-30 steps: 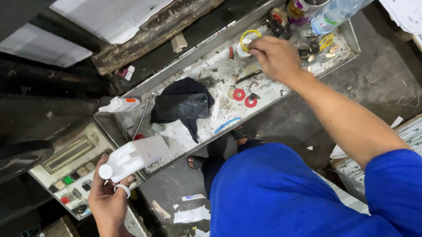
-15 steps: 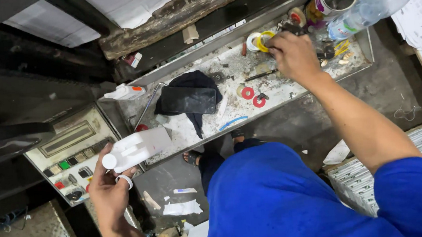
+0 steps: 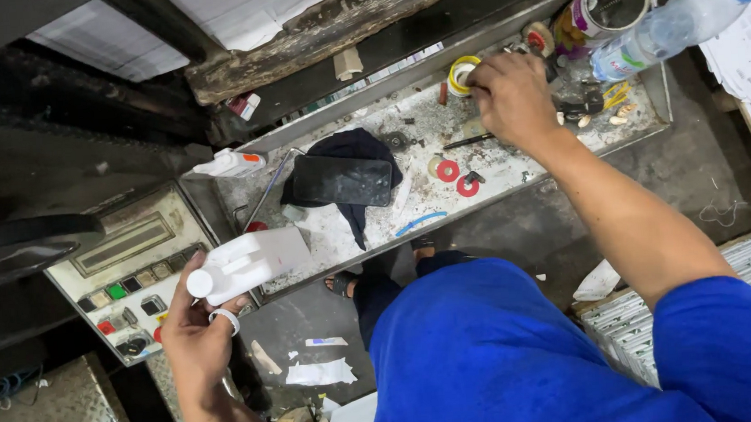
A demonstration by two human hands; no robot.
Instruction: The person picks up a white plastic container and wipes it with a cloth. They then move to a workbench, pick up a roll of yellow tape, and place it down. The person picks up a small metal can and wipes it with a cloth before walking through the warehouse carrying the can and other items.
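Left hand (image 3: 195,342) grips a white plastic bottle (image 3: 247,264); right hand (image 3: 513,96), fingers curled, rests beside a yellow tape roll (image 3: 459,73) on the table (image 3: 513,162).

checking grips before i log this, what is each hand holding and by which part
Left hand grips the white plastic bottle near its capped neck. Right hand reaches among tray clutter; any hold there cannot be told.

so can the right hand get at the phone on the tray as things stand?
Probably yes: the right hand is empty-looking on the tray, and the phone lies uncovered on a dark cloth, nothing between them.
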